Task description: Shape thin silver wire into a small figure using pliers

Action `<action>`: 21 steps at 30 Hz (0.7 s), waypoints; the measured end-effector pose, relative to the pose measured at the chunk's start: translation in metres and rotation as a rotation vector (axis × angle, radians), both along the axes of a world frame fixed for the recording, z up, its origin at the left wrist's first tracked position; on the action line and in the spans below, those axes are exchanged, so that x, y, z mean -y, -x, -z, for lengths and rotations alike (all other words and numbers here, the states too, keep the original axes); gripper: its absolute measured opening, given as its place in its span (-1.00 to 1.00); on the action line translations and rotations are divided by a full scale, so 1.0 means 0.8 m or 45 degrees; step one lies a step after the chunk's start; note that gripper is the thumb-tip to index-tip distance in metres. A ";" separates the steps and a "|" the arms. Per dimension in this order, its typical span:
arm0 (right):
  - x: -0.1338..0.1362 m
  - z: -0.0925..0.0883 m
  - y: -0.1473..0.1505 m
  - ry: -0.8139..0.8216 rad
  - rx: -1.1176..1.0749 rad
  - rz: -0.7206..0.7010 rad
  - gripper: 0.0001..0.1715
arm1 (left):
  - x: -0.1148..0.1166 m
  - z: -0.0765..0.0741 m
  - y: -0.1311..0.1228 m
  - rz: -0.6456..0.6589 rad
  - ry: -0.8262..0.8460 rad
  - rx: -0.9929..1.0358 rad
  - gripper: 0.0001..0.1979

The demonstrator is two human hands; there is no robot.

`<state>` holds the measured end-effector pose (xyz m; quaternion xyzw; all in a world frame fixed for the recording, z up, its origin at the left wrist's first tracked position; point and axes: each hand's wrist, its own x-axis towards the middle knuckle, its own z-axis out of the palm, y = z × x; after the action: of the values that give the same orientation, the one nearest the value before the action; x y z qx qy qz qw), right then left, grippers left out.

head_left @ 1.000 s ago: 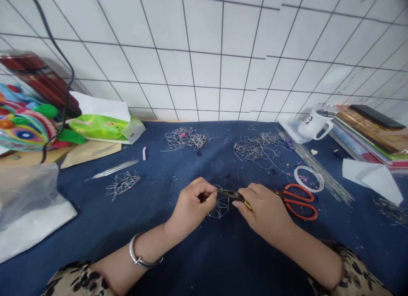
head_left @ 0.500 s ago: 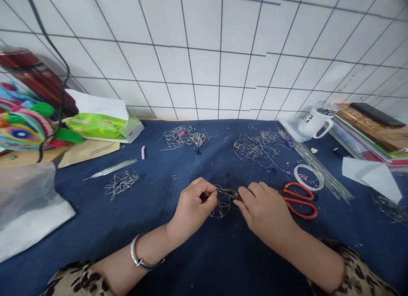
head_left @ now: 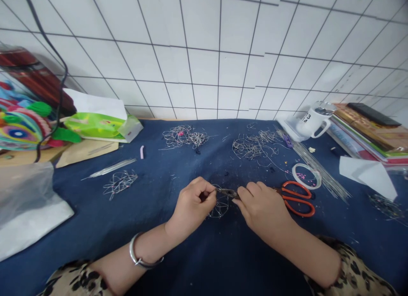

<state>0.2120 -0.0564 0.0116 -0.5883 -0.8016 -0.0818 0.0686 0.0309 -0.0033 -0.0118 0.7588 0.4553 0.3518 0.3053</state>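
Observation:
My left hand (head_left: 192, 204) is curled closed, pinching the edge of a small wire mesh piece (head_left: 219, 207) that rests on the dark blue cloth (head_left: 159, 211). My right hand (head_left: 263, 207) is closed round a pair of small pliers (head_left: 228, 193), whose dark jaws point left and meet the wire by my left fingertips. A silver bangle sits on my left wrist. Both forearms come in from the bottom edge in leopard-print sleeves.
Red-handled scissors (head_left: 297, 198) lie right of my right hand, with a tape roll (head_left: 307, 176) and straight wires (head_left: 321, 173) beyond. Wire tangles (head_left: 186, 137) (head_left: 255, 145) (head_left: 120, 183) dot the cloth. A white mug (head_left: 314, 117), stacked books (head_left: 372, 130), a green packet (head_left: 98, 126) and a plastic bag (head_left: 28, 202) line the sides.
Both hands stay at the wire piece; my right hand has closed further over the pliers, hiding the yellow handle. The view has shifted slightly.

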 end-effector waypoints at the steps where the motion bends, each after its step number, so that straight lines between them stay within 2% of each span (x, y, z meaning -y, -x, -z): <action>1: -0.001 0.000 -0.001 0.012 -0.022 -0.002 -0.81 | 0.000 -0.001 0.000 0.002 0.009 0.006 -0.85; 7: -0.005 0.000 -0.009 0.205 -0.263 0.037 -0.78 | -0.006 -0.007 0.003 0.116 0.188 0.106 -0.88; 12: -0.008 -0.005 -0.014 0.325 -0.395 0.064 -0.77 | -0.010 -0.012 0.008 0.232 0.430 0.208 -0.87; 16: -0.008 -0.006 -0.015 0.347 -0.443 0.063 -0.78 | -0.013 -0.009 0.012 0.343 0.561 0.327 -0.87; 21: -0.009 -0.003 -0.016 0.344 -0.450 0.053 -0.78 | -0.016 -0.005 0.012 0.386 0.607 0.378 -0.87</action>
<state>0.2246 -0.0492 0.0144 -0.6138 -0.7685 0.1294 0.1266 0.0209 0.0099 -0.0077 0.6653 0.3572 0.2926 0.5866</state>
